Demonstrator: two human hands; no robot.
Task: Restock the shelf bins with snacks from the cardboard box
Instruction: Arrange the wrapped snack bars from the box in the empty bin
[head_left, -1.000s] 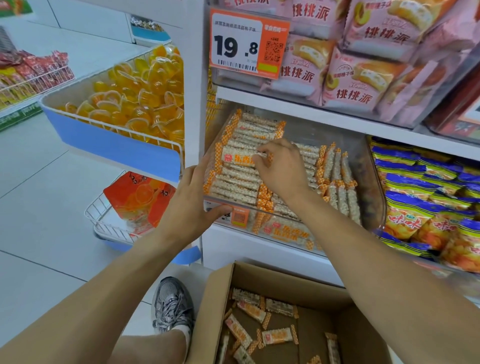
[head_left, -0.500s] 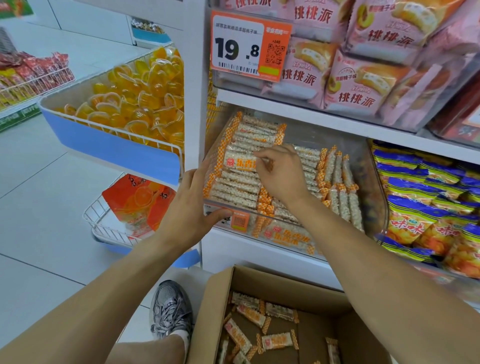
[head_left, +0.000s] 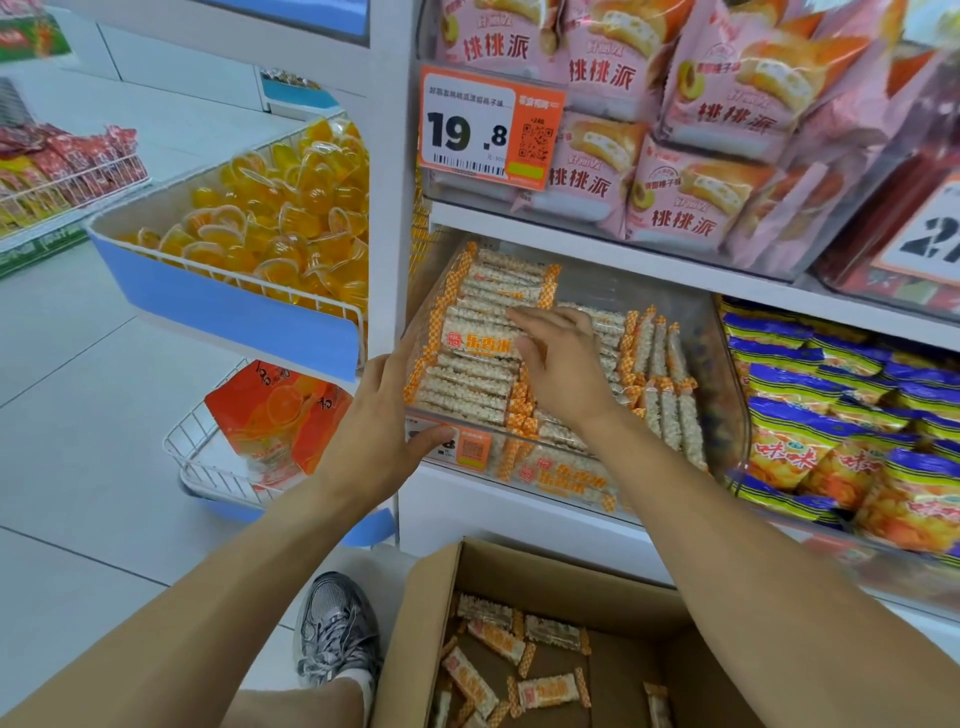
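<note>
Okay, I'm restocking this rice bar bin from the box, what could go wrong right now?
1. The bars are stacked above the clear bin's front wall; your right hand pressing on them could push some over it.
2. Your left hand grips the bin's front left corner; pulling may slide it off the shelf.
3. The box sits beside your shoe, so a step could kick it.

Bright, even overhead light – soft shadows, wide-angle bend at edges, slight blur top right.
</note>
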